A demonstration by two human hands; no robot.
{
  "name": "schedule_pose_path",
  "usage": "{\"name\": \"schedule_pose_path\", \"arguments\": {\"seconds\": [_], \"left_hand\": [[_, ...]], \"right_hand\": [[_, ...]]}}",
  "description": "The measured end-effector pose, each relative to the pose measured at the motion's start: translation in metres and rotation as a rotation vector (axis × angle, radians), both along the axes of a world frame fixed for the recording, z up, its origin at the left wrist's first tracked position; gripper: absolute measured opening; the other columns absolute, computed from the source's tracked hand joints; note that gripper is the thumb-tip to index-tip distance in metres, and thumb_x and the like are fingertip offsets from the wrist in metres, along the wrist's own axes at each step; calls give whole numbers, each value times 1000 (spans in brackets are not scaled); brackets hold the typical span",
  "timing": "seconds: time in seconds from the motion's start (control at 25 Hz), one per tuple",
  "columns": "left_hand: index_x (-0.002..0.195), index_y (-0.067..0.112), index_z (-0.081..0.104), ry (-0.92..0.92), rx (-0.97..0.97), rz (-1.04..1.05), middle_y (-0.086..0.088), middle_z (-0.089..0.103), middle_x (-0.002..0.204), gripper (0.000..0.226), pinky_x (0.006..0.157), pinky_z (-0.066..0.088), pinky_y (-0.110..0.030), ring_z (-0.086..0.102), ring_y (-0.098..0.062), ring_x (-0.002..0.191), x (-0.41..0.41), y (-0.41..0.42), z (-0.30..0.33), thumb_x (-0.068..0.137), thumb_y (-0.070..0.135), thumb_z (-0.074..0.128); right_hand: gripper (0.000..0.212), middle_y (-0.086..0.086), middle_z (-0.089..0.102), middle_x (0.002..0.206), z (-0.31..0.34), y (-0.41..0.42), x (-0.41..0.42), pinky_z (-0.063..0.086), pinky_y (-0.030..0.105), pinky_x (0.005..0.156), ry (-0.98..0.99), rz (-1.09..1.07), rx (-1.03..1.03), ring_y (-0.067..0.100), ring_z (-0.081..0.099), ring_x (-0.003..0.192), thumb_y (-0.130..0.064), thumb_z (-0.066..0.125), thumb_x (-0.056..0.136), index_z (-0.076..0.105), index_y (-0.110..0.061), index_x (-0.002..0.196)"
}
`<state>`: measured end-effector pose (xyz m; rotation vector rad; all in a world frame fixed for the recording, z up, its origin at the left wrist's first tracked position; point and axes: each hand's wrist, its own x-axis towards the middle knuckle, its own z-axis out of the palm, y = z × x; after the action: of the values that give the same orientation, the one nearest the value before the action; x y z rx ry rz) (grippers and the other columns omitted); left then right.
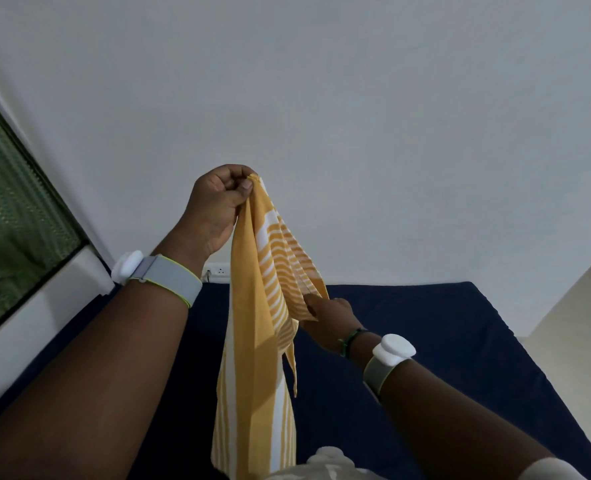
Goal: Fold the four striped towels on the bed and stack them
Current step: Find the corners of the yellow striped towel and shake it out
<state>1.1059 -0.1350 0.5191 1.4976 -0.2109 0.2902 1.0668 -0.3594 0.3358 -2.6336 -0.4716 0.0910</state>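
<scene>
A yellow-and-white striped towel (252, 334) hangs in the air above the dark blue bed (443, 341). My left hand (218, 202) is raised high and pinches the towel's top corner between thumb and fingers. Lower and to the right, my right hand (332, 313) grips another edge of the same towel, pulling it sideways. The towel's lower end dangles down toward my body. No other towels are in view.
A plain white wall (356, 116) fills the background, with a wall socket (218, 271) behind the towel. A window with a green curtain (13, 220) is at the left. Pale floor (571, 306) shows beyond the bed's right edge.
</scene>
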Motion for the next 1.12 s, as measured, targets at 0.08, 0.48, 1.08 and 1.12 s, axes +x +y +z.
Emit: {"name": "schedule_pose_path", "arguments": {"seconds": [0.08, 0.48, 1.08, 1.12], "left_hand": [[103, 12, 70, 10, 22, 10, -4, 71, 94, 22, 85, 59, -34, 66, -19, 90, 1, 4, -5, 100, -4, 55], [105, 13, 70, 66, -62, 272, -5, 71, 97, 21, 94, 57, -39, 65, -20, 95, 7, 36, -31, 100, -2, 56], [117, 9, 70, 100, -102, 397, -6, 72, 108, 20, 95, 60, -36, 69, -22, 103, 8, 33, -37, 101, 5, 58], [118, 9, 70, 105, -105, 397, -7, 73, 109, 20, 95, 60, -36, 70, -23, 106, 8, 33, -38, 102, 6, 59]], "right_hand": [[22, 0, 70, 110, -5, -4, 2, 24, 47, 114, -26, -19, -92, 29, 61, 113, -32, 45, 100, 58, -25, 116], [18, 0, 58, 120, -30, -56, 5, 48, 40, 84, -512, 8, -154, 25, 56, 100, -32, 59, 94, 68, -27, 108], [29, -5, 65, 122, -27, -63, -11, 47, 21, 85, -490, -57, 213, 10, 62, 104, -28, 64, 99, 60, -22, 127], [29, -5, 64, 121, -27, -63, -10, 46, 20, 84, -486, -51, 202, 10, 62, 103, -28, 63, 99, 61, -22, 127]]}}
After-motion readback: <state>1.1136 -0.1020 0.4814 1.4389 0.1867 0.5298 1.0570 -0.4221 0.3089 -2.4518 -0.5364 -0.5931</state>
